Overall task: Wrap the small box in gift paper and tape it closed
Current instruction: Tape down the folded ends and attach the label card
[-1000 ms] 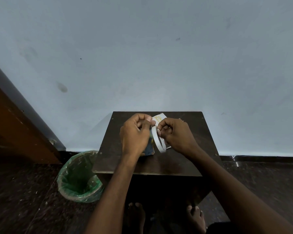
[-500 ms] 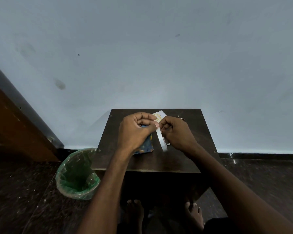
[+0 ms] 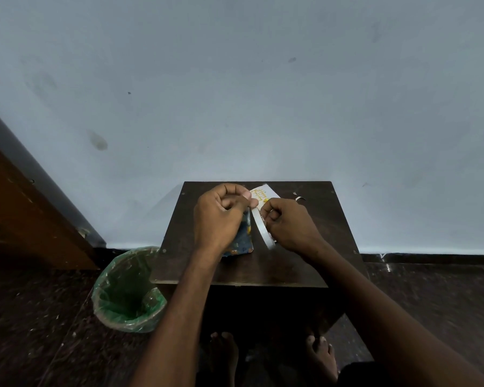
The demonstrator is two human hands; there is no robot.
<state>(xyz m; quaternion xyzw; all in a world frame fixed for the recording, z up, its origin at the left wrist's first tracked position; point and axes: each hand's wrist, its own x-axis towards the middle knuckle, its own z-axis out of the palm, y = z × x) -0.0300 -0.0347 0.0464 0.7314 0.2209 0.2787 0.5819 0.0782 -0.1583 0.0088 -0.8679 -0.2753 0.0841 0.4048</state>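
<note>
**Both hands at the tape above the wrapped box**

We see both forearms reach in from below and meet over the dark wooden surface (image 3: 291, 263). Our left hand (image 3: 221, 216) is curled, thumb and forefinger pinching the free end of the tape. Our right hand (image 3: 288, 224) curls its fingers round the tape roll (image 3: 261, 230), held on edge. The box in blue patterned gift paper (image 3: 243, 241) lies on the surface under the left hand. A white greeting card (image 3: 263, 194) lies just behind. A green-lined bin (image 3: 123, 294) stands on the floor at the left.
</note>
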